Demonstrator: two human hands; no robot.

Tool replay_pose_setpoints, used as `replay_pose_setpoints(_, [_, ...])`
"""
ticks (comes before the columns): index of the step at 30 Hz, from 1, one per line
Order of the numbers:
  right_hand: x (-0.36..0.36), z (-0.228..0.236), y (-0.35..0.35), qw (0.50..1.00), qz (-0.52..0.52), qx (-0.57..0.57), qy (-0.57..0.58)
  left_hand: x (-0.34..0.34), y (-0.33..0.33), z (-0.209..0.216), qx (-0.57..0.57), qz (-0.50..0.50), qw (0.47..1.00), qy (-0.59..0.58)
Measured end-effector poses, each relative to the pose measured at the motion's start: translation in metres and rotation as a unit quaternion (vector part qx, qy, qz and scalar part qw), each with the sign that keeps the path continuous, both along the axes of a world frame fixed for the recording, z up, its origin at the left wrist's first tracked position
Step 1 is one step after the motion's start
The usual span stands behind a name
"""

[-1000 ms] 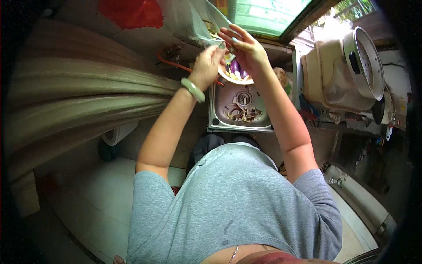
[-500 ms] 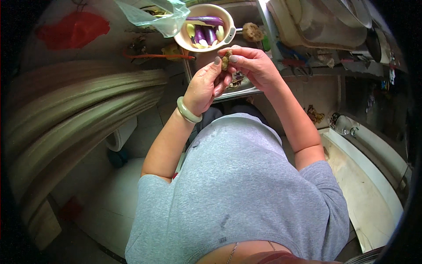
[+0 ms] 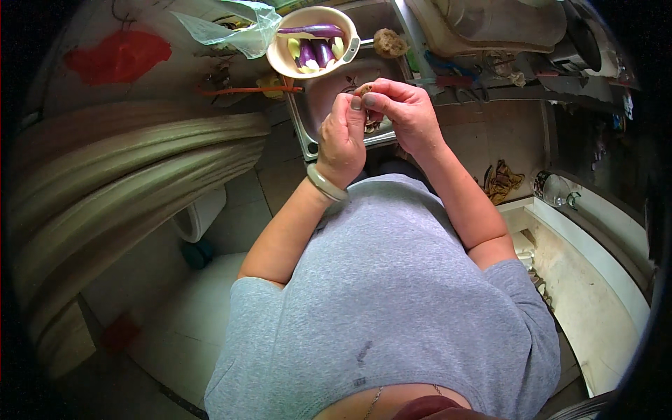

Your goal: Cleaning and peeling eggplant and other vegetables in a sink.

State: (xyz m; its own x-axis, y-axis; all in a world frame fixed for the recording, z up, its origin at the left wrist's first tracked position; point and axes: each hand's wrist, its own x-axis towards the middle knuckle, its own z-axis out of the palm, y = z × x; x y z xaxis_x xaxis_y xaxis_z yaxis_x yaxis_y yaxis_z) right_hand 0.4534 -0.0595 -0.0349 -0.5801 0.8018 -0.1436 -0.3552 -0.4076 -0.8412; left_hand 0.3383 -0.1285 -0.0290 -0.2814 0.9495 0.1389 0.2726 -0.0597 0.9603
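Over the near part of a metal sink [image 3: 316,105], my left hand [image 3: 343,140] and my right hand [image 3: 409,119] meet fingertip to fingertip. Both pinch a small knobby brown piece [image 3: 366,89] that looks like ginger; my fingers cover most of it. Dark reddish scraps [image 3: 373,126] lie in the sink beneath. Beyond my hands, a cream bowl [image 3: 274,57] with a handle holds purple eggplants [image 3: 313,31] and pale cut pieces.
A brown scrubber [image 3: 389,43] sits right of the bowl, a clear plastic bag [image 3: 255,28] to its left. Pliers [image 3: 470,91] and a plastic tub [image 3: 455,45] stand farther right. An orange stick [image 3: 245,90] juts toward the sink from the left. A red bag [image 3: 119,57] hangs far left.
Both hands have drawn closer together around the brown piece, which shows less now. My left hand has turned more upright and shifted right. The view has shifted slightly, showing more of the sink.
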Motion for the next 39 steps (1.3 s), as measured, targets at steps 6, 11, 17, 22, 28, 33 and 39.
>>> replay_pose_setpoints(6, [-0.001,-0.004,-0.012,0.999,-0.004,-0.043,-0.005,0.009,-0.008,-0.012,0.005,0.070,0.990,0.120])
replay_pose_setpoints(11, [-0.003,-0.018,-0.016,0.998,-0.011,-0.064,-0.013,0.016,-0.010,-0.019,-0.016,0.113,0.987,0.114])
replay_pose_setpoints(17, [-0.003,-0.023,-0.017,0.994,-0.001,-0.110,-0.020,0.018,-0.009,-0.038,-0.029,0.128,0.990,0.059])
replay_pose_setpoints(22, [-0.007,-0.020,-0.020,0.990,-0.039,-0.136,-0.002,0.021,-0.006,-0.041,-0.049,0.139,0.989,0.026])
replay_pose_setpoints(28, [-0.008,-0.026,-0.016,0.980,-0.035,-0.190,0.037,0.019,0.000,-0.044,-0.053,0.139,0.979,-0.140])
replay_pose_setpoints(33, [0.002,-0.036,-0.004,0.965,0.015,-0.246,0.091,0.017,0.007,-0.029,-0.102,0.103,0.938,-0.316])
replay_pose_setpoints(39, [0.006,-0.015,0.001,0.968,0.035,-0.232,0.094,0.008,0.007,-0.012,-0.134,0.056,0.914,-0.378])
